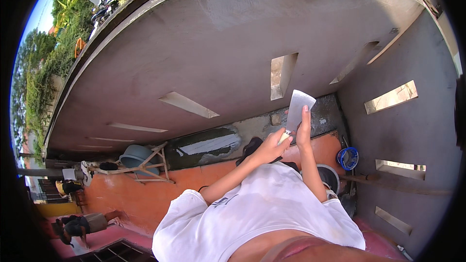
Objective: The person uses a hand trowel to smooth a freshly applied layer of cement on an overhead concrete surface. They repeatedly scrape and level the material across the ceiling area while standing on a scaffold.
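Observation:
A cleaver (pixel 297 111) with a broad grey blade and a pale handle is held up in front of my chest, blade pointing away from me. My left hand (pixel 270 148) is closed around the handle. Against the right side of the blade is my right hand (pixel 304 130), its thumb lying along the metal near the far end. The other fingers of that hand are partly hidden, and they seem to grip the blade from behind. A dark band circles my left wrist.
A grey wall (pixel 218 53) with slot openings rises ahead and to the right. Wet concrete (pixel 206 144) runs along its foot. A blue-grey basin (pixel 137 155) sits by a wooden frame (pixel 154 162) on the left. A blue bucket (pixel 347 158) stands right. A person (pixel 80 225) is far left.

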`<action>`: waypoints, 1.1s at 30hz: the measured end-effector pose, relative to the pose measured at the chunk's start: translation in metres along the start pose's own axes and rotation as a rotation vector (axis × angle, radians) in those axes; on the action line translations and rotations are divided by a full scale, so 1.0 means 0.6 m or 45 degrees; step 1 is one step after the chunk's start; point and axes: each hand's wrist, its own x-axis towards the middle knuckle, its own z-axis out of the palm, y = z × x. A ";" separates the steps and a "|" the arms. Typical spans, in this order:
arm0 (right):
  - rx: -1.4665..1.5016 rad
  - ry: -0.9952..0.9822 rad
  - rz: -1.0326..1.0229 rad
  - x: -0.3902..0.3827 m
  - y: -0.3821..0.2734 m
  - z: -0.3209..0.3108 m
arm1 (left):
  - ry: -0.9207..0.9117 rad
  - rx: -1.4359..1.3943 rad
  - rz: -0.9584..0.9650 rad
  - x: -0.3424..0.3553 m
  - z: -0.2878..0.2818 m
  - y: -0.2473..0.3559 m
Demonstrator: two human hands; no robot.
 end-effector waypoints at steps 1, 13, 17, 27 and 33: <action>-0.179 0.084 -0.340 0.012 0.002 0.004 | 0.055 -0.025 0.026 -0.008 -0.008 0.026; -0.964 0.198 -2.297 0.163 -0.108 0.189 | 0.336 -0.217 0.495 0.011 -0.076 0.184; -0.599 0.091 -2.301 0.209 -0.203 0.291 | 0.476 -0.187 0.666 0.063 -0.089 0.269; -0.401 0.328 -2.403 0.269 -0.246 0.367 | 0.418 -0.247 0.789 0.125 -0.156 0.297; -0.448 0.475 -2.501 0.289 -0.253 0.372 | 0.353 -0.219 0.762 0.130 -0.190 0.315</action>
